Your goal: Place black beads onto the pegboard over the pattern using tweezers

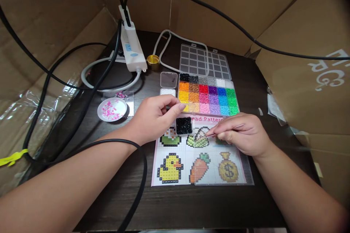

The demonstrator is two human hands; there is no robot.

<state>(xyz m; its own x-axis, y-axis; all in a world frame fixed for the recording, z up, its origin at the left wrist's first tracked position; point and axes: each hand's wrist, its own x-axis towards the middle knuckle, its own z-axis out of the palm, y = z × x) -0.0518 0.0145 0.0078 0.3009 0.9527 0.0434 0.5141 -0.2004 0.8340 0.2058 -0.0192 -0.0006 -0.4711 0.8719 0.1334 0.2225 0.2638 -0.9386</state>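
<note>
My right hand [246, 134] pinches a pair of thin tweezers [212, 134]. Their tips point left, at a clear pegboard [218, 180] lying over a printed bead pattern sheet [155, 178]. A green-and-black picture [197, 142] on the sheet shows beneath the tips. A small clear box of black beads [184, 126] sits at the sheet's upper part. Just above and left of it is my left hand [158, 116], with its fingers curled in and thumb against them. Whatever those fingers may hold is hidden. The thumb tip reaches the lower left corner of a many-coloured bead case [208, 96].
Beyond the case lies its clear gridded lid [205, 60]. A small box of white beads [167, 91] stands left of the case. Further left are a white dish [121, 111] with pink beads, a gold cup [153, 62] and a power strip [133, 47]. A black cable [143, 174] crosses my left forearm.
</note>
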